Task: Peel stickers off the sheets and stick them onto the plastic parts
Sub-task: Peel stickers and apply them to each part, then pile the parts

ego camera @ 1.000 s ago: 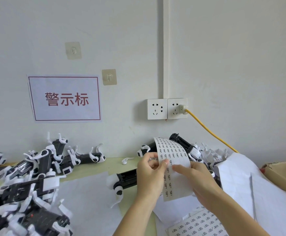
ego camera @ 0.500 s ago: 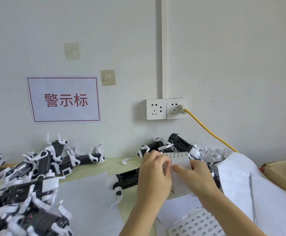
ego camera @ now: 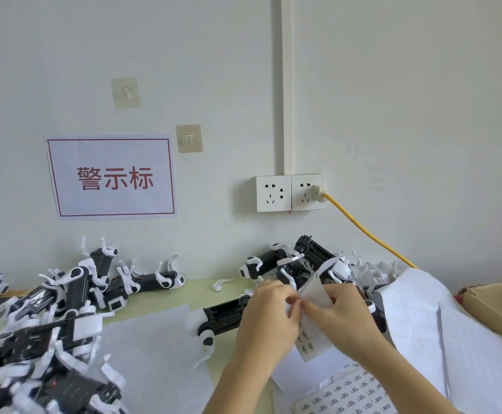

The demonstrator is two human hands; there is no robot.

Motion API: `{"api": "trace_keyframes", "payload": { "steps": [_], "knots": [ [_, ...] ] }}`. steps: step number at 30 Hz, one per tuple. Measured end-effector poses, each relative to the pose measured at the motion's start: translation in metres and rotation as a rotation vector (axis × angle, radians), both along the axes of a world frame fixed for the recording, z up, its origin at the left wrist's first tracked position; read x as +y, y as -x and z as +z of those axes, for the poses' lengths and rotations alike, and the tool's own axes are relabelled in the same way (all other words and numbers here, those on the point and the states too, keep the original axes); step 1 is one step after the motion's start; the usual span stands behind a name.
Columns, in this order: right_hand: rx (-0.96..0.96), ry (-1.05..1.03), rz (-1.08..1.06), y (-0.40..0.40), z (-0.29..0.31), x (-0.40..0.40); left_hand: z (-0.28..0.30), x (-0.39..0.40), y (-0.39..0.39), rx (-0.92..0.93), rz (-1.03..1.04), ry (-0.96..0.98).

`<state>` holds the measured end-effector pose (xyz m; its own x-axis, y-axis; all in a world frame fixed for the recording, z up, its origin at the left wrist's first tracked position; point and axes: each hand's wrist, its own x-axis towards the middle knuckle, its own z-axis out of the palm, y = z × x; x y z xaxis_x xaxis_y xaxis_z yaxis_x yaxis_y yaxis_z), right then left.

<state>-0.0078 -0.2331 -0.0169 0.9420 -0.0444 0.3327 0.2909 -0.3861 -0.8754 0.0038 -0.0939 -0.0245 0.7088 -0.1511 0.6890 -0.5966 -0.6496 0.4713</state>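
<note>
hands [ego camera: 297, 309]: 2 | wall sockets [ego camera: 290, 192]: 2 | wall hooks [ego camera: 189, 138]: 2 | sign [ego camera: 111, 177]: 1 | cardboard box [ego camera: 494, 303]: 1

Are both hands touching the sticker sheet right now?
Touching. The head view shows the left hand and the right hand both pinching the curled sticker sheet between fingertips, above the black plastic part.

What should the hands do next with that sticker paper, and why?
Probably peel one sticker free. Both hands, left hand and right hand, pinch the folded sticker sheet at its bend, fingertips meeting there, and the black plastic part lies just left of them, waiting.
</note>
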Motion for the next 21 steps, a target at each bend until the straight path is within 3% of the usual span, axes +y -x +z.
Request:
{"api": "trace_keyframes", "payload": {
  "steps": [11, 21],
  "knots": [
    [0.004, 0.034, 0.019, 0.0032, 0.0029, 0.0033, -0.0018, 0.0008, -0.0012, 0.041, 0.005, -0.008],
    [0.014, -0.001, 0.038, 0.0046, 0.0051, -0.0024, -0.0042, 0.0001, -0.0024, 0.161, -0.093, 0.277]
  ]
}}
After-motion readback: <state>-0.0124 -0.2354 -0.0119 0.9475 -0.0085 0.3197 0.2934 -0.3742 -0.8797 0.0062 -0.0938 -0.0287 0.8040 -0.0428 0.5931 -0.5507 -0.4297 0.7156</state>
